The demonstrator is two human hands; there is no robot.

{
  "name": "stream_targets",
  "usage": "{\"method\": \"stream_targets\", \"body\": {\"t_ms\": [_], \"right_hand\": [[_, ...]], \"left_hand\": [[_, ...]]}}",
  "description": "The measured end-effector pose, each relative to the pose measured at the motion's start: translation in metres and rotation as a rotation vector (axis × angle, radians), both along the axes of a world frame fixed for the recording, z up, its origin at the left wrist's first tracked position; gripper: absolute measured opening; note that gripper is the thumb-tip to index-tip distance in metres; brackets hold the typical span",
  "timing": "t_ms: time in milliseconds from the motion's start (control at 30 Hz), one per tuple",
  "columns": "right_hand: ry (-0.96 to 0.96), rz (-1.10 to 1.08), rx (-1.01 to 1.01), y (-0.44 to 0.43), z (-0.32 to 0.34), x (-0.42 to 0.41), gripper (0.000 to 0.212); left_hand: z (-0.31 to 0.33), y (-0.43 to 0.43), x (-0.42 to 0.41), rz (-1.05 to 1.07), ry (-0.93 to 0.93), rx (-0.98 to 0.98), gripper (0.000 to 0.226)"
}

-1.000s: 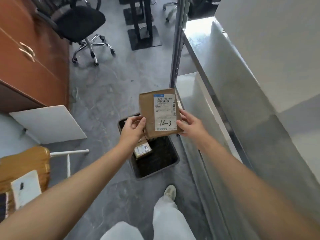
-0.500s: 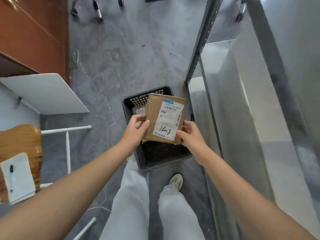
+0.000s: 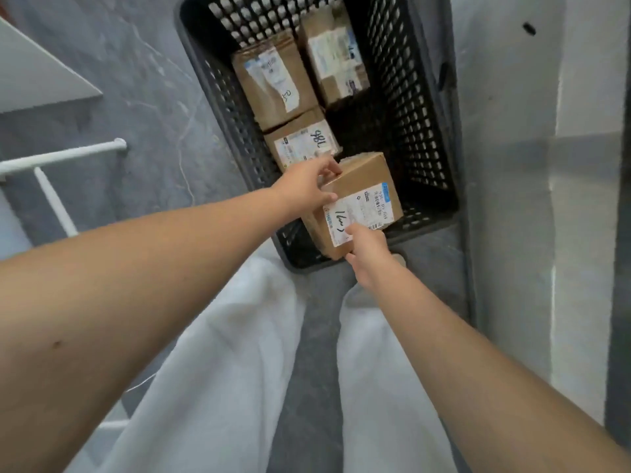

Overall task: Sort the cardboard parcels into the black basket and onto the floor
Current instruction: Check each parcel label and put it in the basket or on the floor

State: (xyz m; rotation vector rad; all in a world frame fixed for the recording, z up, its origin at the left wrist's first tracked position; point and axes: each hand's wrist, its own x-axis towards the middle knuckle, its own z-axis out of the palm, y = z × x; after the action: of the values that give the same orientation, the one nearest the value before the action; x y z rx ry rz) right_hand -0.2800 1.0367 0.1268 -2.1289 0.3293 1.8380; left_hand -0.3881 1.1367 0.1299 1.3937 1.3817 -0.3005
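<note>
At the lower centre of the frame the right hand [image 3: 368, 249] pinches the near corner of the held parcel [image 3: 367, 186], thumb on its white label and fingers curled beneath. Just beyond, the left hand [image 3: 307, 186] grips the parcel's far-left edge, fingers curled over the top. Both hands are clamped on it, the right one nearer the body.

The parcel lies label-up and slightly tilted. Its long axis runs roughly away from the person, along the length of the black basket [image 3: 423, 138]. It sits inside the basket's near end, close to the near-left corner; whether it touches the bottom I cannot tell.

The coming move looks like a short lowering and release, so the bare dark bottom just right of the parcel matters most.

Farther in, three more lie label-up:
- the marked parcel [image 3: 304, 141], just beyond the left hand
- the far-left parcel [image 3: 273, 83], behind that
- the far-right parcel [image 3: 336, 56], at the upper centre

The basket stands on the grey floor [image 3: 143, 97].
</note>
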Motion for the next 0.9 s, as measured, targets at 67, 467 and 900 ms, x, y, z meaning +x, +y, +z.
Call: {"method": "stream_targets", "body": {"t_ms": [67,467,900], "right_hand": [[-0.044,-0.026,-0.034,0.002,-0.023,-0.010,0.053],[0.087,0.240,-0.164,0.046,-0.100,-0.023,0.046],[-0.102,0.508,-0.233,0.075,-0.136,-0.011,0.065]], "left_hand": [[-0.033,-0.005,-0.001,-0.005,0.012,-0.012,0.048],[-0.140,0.006,-0.007,-0.173,0.083,0.003,0.048],[-0.167,-0.044,-0.007,0.174,0.686,0.042,0.046]]}}
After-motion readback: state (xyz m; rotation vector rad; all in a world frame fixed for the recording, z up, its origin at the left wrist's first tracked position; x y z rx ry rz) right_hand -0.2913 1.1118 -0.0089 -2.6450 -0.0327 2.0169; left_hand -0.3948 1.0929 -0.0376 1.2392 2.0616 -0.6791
